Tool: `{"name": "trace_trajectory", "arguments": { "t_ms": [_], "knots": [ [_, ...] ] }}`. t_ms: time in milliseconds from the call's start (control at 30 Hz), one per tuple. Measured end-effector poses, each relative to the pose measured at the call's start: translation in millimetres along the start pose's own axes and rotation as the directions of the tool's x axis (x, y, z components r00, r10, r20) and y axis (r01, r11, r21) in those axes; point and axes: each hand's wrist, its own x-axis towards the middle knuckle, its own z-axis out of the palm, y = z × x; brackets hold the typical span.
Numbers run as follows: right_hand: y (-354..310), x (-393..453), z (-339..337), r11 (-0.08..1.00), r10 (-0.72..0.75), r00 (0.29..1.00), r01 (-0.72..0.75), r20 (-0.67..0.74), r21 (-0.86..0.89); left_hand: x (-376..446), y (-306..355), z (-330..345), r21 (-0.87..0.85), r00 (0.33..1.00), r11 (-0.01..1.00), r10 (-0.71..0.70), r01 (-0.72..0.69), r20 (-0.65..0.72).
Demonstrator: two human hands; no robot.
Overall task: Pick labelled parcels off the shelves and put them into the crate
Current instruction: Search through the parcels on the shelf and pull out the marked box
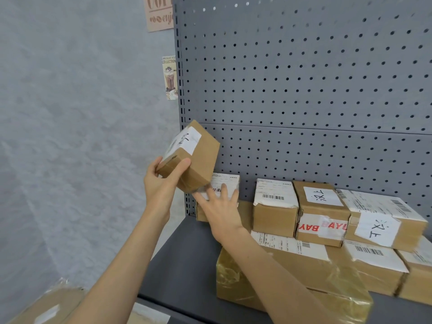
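My left hand [161, 185] grips a small brown parcel [198, 155] with a white handwritten label, held tilted in the air at the shelf's left end. My right hand [219, 206] lies open, fingers spread, under that parcel's lower corner and over a labelled box [228, 181] standing on the shelf. Several more taped cardboard parcels with barcode or handwritten labels sit on the dark shelf [187, 265], among them a white-topped box [274, 204], a box with red tape [320, 216] and a large flat parcel [304, 270]. No crate is in view.
A grey pegboard panel [304, 78] backs the shelf. A grey wall [70, 113] with two posters lies to the left. Another wrapped brown parcel [46, 305] shows at the bottom left corner, below the shelf edge.
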Motion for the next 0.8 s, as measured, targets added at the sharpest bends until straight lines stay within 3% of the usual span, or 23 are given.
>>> {"name": "trace_trajectory", "arguments": {
  "t_ms": [133, 200, 300, 400, 667, 800],
  "knots": [
    [-12.2, 6.0, 7.2, 0.999, 0.025, 1.000, -0.025, 0.008, 0.044, 7.1, -6.7, -4.2, 0.153, 0.988, 0.976, 0.155, -0.153, 0.003],
    [-17.9, 6.4, 15.0, 0.997, 0.053, 0.990, -0.059, 0.127, 0.046, 10.7, -11.3, -6.4, 0.275, 0.970, 0.931, 0.237, -0.241, 0.049],
    [-30.6, 5.6, 26.2, 0.999, 0.025, 0.932, -0.034, 0.363, 0.019, 11.5, -21.5, -10.3, 0.467, 0.932, 0.807, 0.310, -0.362, 0.187],
    [-36.1, 6.3, 27.9, 0.996, 0.017, 0.908, -0.051, 0.418, 0.069, 9.6, -34.9, -13.6, 0.594, 0.883, 0.655, 0.321, -0.467, 0.342],
    [-12.8, -6.4, 9.1, 0.971, -0.045, 0.861, -0.082, 0.507, 0.224, 6.9, -55.5, 6.9, 0.652, 0.776, 0.424, 0.272, -0.628, 0.570],
    [9.7, -16.3, -12.4, 0.994, 0.069, 0.894, -0.097, 0.442, 0.042, 4.4, -57.7, 20.1, 0.660, 0.729, 0.311, 0.280, -0.684, 0.624]
  ]
}}
